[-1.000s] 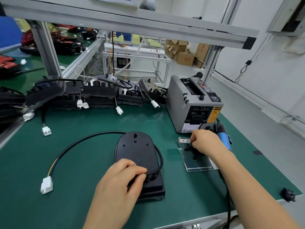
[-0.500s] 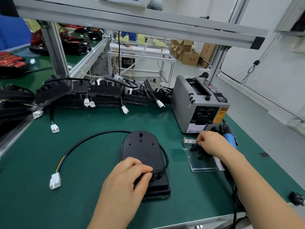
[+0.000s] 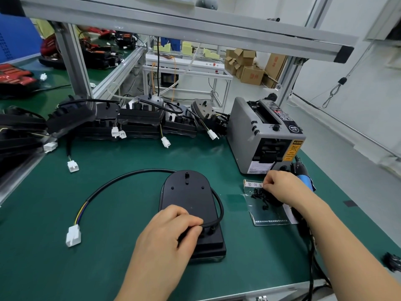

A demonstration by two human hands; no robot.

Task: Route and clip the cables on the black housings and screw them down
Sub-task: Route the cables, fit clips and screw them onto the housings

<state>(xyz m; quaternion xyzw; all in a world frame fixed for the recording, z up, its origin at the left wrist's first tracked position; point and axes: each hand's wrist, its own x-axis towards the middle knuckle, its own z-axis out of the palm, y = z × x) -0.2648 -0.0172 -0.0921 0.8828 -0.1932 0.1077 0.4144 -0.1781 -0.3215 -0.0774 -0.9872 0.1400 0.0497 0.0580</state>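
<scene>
A black housing (image 3: pixel 188 198) lies flat on the green mat at centre front. Its black cable (image 3: pixel 121 179) loops out to the left and ends in a white connector (image 3: pixel 73 236). My left hand (image 3: pixel 171 233) rests on the near end of the housing, thumb and fingers pinching the cable where it crosses the housing. My right hand (image 3: pixel 282 187) reaches into a clear plastic bag (image 3: pixel 271 216) of small black parts, fingers curled down among them. What the fingers hold is hidden.
A grey tape dispenser (image 3: pixel 263 135) stands at the right rear. A blue-handled electric screwdriver (image 3: pixel 303 177) lies behind my right hand, its cord running to the front edge. Several finished black housings (image 3: pixel 138 118) with white plugs line the back. An aluminium frame post (image 3: pixel 71 59) rises left.
The view shifted slightly, so everything sits a little further right in frame. My right hand stays in the bag of parts, its fingers working. The left hand keeps its hold.
</scene>
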